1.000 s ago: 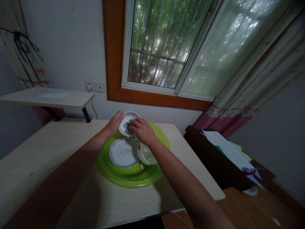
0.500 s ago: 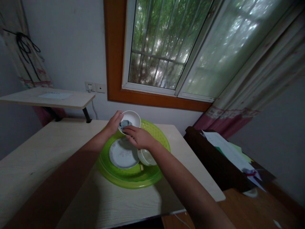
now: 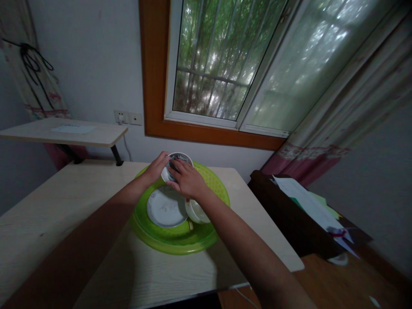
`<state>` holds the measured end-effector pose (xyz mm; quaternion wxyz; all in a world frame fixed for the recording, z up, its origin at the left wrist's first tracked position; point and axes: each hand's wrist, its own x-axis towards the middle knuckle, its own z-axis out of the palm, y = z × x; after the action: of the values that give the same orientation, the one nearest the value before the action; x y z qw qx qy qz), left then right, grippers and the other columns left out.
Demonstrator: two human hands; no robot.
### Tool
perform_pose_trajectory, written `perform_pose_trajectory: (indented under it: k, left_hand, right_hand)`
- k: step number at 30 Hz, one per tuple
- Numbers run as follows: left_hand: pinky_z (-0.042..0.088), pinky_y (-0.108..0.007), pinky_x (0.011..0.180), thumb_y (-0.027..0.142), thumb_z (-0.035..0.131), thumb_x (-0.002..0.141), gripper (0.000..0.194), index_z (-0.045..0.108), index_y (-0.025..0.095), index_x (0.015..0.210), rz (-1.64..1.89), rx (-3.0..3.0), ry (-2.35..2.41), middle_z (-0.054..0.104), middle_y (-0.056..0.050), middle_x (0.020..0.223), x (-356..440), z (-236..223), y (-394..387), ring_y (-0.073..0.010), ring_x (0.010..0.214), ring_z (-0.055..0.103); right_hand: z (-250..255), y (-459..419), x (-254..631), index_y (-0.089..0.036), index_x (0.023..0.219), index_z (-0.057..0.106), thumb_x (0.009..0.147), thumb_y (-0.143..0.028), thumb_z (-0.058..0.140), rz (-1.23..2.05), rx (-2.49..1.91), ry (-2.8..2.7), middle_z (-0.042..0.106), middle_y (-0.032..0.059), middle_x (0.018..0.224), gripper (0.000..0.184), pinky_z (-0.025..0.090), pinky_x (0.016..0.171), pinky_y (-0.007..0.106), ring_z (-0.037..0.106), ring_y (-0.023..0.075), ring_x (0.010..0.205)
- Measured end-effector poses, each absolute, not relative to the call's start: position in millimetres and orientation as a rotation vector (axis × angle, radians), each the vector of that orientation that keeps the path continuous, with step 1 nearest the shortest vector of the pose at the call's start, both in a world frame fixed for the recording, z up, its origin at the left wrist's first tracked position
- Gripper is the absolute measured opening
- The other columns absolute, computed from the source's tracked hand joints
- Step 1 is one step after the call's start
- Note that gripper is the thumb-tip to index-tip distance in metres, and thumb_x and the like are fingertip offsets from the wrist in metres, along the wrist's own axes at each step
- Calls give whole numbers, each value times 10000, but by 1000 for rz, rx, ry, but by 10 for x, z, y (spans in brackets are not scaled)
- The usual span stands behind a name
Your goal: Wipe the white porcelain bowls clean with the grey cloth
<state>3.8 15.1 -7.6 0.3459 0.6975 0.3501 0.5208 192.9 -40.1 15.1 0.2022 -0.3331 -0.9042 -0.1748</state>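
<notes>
A white bowl point(image 3: 165, 175) is held by its left rim in my left hand point(image 3: 157, 166), above the far part of a green plastic basin point(image 3: 180, 248). My right hand point(image 3: 186, 177) presses a grey cloth point(image 3: 177, 158) against the inside of the bowl, fingers bent over it and hiding part of it. Below the hands, a white plate point(image 3: 166, 207) with a faint pattern lies in the basin. Beside it on the right rests a second bowl point(image 3: 196, 212), partly covered by my right forearm. A short light stick end point(image 3: 191, 225) pokes out between them.
The basin stands on a pale wooden table point(image 3: 80, 189). A raised shelf point(image 3: 64, 131) with a paper on it is at the left. Behind are a wall and a barred window point(image 3: 219, 60). Papers point(image 3: 305, 201) lie on a dark piece of furniture to the right.
My right hand has moved up and deeper into the bowl with the cloth, which now spreads across the far inside. The bowl has tilted and shifted slightly right.
</notes>
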Motion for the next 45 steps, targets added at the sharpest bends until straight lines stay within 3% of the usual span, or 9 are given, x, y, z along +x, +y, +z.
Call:
perform_pose_trajectory:
  k: [9,15,21,30,38,45]
  left_hand:
    - [452,-338,878,542,401,956,402,537,204,1126,1359,1832,1055,607,-50,1024,14,-77,142,-203,941,563]
    - [461,-342,836,539,385,960,389,507,235,1170,1434,1801,1212,597,-35,994,-17,-66,155,-202,904,562]
    - [465,-359,812,543,383,963,377,503,244,1159,1551,1722,1153,577,-43,982,-44,-120,208,-207,897,557]
    - [455,-362,839,547,392,955,366,510,246,1126,1543,1707,1114,578,-38,976,-49,-121,215,-205,905,558]
    - [442,-351,820,542,375,958,360,495,242,1117,1483,1761,1133,551,-22,922,-32,-136,225,-198,867,535]
    - [431,-381,984,526,380,956,357,501,226,1108,1460,1787,1072,572,-49,1050,-13,-140,236,-211,1022,548]
  right_hand:
    - [217,-490,1885,-91,1291,612,983,-638,410,-520,-1185,-2437,600,202,1275,660,450,1046,462,508,323,1228]
    - [232,-532,1859,-137,1204,629,992,-611,420,-499,-1158,-2505,658,162,1122,560,498,940,439,576,305,1092]
    - [235,-573,1858,-144,1227,549,988,-564,467,-339,-937,-2516,566,157,1265,490,543,824,360,601,245,1010]
    - [177,-505,1919,-132,1357,516,1015,-554,424,-207,-777,-2622,618,154,1332,551,487,1006,373,608,254,1184]
    - [154,-456,1907,-129,1380,539,1007,-619,375,-321,-806,-2689,584,169,1418,638,490,1026,399,624,276,1216]
    - [115,-447,1883,-130,1347,578,996,-634,394,-410,-855,-2640,459,175,1544,641,351,1179,454,414,294,1452]
